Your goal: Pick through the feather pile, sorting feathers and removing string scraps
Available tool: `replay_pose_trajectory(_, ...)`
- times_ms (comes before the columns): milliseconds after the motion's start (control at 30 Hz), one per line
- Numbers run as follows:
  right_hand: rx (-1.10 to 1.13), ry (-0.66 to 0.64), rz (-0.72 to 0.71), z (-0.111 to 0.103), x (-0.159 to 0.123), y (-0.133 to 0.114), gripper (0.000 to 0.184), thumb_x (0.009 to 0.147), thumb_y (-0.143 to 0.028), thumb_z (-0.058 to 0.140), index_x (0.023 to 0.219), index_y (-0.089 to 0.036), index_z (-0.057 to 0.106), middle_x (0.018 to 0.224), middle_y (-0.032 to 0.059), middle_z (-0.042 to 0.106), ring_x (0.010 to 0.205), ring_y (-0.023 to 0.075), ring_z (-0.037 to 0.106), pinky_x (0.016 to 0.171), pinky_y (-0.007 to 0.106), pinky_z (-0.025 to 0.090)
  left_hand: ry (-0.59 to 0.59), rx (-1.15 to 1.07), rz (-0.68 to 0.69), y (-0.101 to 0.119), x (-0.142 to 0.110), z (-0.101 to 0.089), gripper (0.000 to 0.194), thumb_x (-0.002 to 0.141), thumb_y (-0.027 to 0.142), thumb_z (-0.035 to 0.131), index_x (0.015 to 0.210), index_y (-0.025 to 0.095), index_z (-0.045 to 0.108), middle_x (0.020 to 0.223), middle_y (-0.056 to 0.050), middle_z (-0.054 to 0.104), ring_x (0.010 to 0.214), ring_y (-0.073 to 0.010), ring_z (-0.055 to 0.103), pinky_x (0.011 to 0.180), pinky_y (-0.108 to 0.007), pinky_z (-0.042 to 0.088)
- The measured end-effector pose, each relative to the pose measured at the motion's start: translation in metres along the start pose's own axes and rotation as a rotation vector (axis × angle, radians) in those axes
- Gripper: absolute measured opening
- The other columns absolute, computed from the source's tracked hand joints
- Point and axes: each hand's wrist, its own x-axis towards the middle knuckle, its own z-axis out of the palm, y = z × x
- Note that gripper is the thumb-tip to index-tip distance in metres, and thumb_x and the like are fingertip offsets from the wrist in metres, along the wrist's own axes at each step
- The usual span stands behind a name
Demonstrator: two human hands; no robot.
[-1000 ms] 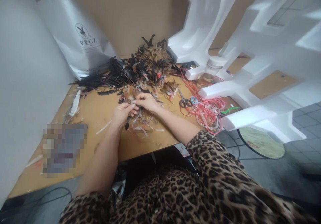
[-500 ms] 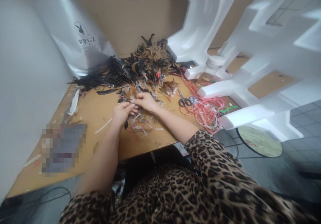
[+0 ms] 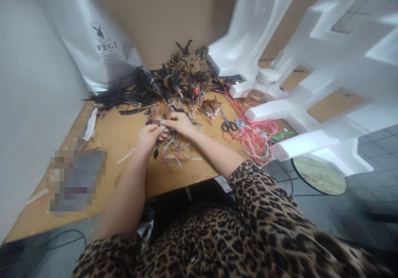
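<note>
Feathers (image 3: 159, 111) in a brown tuft, pinched at the base by left hand (image 3: 148, 139) and right hand (image 3: 178, 123), over the worktop (image 3: 112, 132) between far and near edges! Close finger work, thumbs nearly meeting, fingers curled, forearms angled inward; any next move calls for a light, precise pinch.

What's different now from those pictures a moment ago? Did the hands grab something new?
Nothing new was grabbed or let go that I can see. The whole view just slid slightly, as the camera moved. The left hand and right hand still pinch close together at the small brown feathers. The scissors, pink strings and silver bag stayed where they were.
</note>
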Motion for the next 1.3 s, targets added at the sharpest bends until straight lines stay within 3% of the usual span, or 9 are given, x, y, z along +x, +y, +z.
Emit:
replay_pose_trajectory(100,0.025,0.076,-0.035,-0.009,0.005,0.0,0.031,0.066,-0.041,0.068,0.081,-0.014,0.065,0.07,-0.0007,0.061,0.061,0.0074,0.049,0.061,0.021,0.038,0.115,-0.147,-0.036,0.004,0.003,-0.006,0.014,0.067,0.026,0.07,0.065,0.013,0.066,0.068,-0.006,0.07,0.046,-0.0047,0.054,0.045,-0.015,0.041)
replay_pose_trajectory(267,-0.294,0.154,-0.121,-0.026,0.01,0.007,0.02,0.071,-0.032,0.064,0.074,-0.012,0.066,0.071,0.0016,0.062,0.065,0.0095,0.052,0.066,0.023,0.04,0.233,-0.379,-0.106,0.005,0.01,-0.016,0.009,0.07,0.021,0.069,0.072,0.013,0.064,0.07,-0.002,0.07,0.047,-0.0022,0.054,0.043,-0.01,0.04)
replay_pose_trajectory(367,-0.532,0.11,-0.199,-0.027,0.006,0.009,0.017,0.075,-0.028,0.061,0.078,-0.013,0.068,0.078,0.0031,0.062,0.072,0.0111,0.054,0.071,0.024,0.04,0.217,-0.409,-0.131,0.004,0.01,-0.015,0.008,0.071,0.019,0.068,0.072,0.013,0.064,0.069,-0.002,0.069,0.047,-0.0022,0.055,0.043,-0.01,0.04)
replay_pose_trajectory(567,-0.993,-0.072,-0.32,-0.018,-0.005,0.005,0.026,0.084,-0.024,0.051,0.105,-0.021,0.066,0.101,0.0064,0.06,0.095,0.0175,0.053,0.082,0.03,0.033,0.161,-0.384,-0.16,0.005,0.006,-0.009,0.009,0.07,0.019,0.069,0.074,0.013,0.064,0.068,-0.002,0.068,0.048,-0.0028,0.056,0.042,-0.01,0.04)
replay_pose_trajectory(700,-1.185,-0.131,-0.341,-0.012,-0.005,0.007,0.025,0.089,-0.027,0.045,0.1,-0.023,0.067,0.098,0.0075,0.059,0.098,0.0203,0.048,0.083,0.034,0.028,0.12,-0.374,-0.186,0.006,0.004,-0.009,0.009,0.071,0.018,0.068,0.076,0.012,0.064,0.069,-0.003,0.068,0.049,-0.0033,0.057,0.043,-0.01,0.04)
replay_pose_trajectory(800,-1.224,-0.115,-0.381,-0.012,-0.005,0.009,0.028,0.091,-0.029,0.041,0.094,-0.022,0.067,0.097,0.0074,0.059,0.097,0.02,0.047,0.082,0.034,0.026,0.084,-0.419,-0.204,0.005,0.005,-0.011,0.01,0.071,0.016,0.068,0.079,0.012,0.065,0.07,-0.003,0.068,0.05,-0.0038,0.058,0.043,-0.01,0.041)
replay_pose_trajectory(1033,-1.204,0.003,-0.512,-0.018,-0.009,0.001,0.035,0.094,-0.031,0.032,0.105,-0.022,0.064,0.104,0.0089,0.057,0.101,0.0191,0.045,0.087,0.035,0.024,-0.025,-0.566,-0.301,0.008,0.003,-0.015,0.006,0.073,0.012,0.066,0.079,0.013,0.064,0.071,-0.003,0.068,0.05,-0.0036,0.057,0.043,-0.01,0.043)
replay_pose_trajectory(1200,-1.24,-0.016,-0.543,-0.013,-0.011,0.001,0.035,0.094,-0.032,0.031,0.104,-0.024,0.064,0.103,0.0077,0.056,0.1,0.0189,0.044,0.089,0.037,0.022,-0.166,-0.556,-0.349,0.007,-0.001,-0.012,0.003,0.074,0.013,0.065,0.077,0.013,0.065,0.076,-0.007,0.069,0.054,-0.0043,0.058,0.047,-0.01,0.046)
replay_pose_trajectory(1300,-1.221,-0.025,-0.56,-0.009,-0.012,0.002,0.034,0.094,-0.032,0.032,0.103,-0.025,0.065,0.103,0.0072,0.057,0.098,0.0184,0.045,0.09,0.037,0.022,-0.179,-0.557,-0.346,0.005,-0.001,-0.01,0.003,0.073,0.011,0.066,0.075,0.011,0.066,0.073,-0.006,0.068,0.054,-0.0028,0.056,0.047,-0.009,0.044)
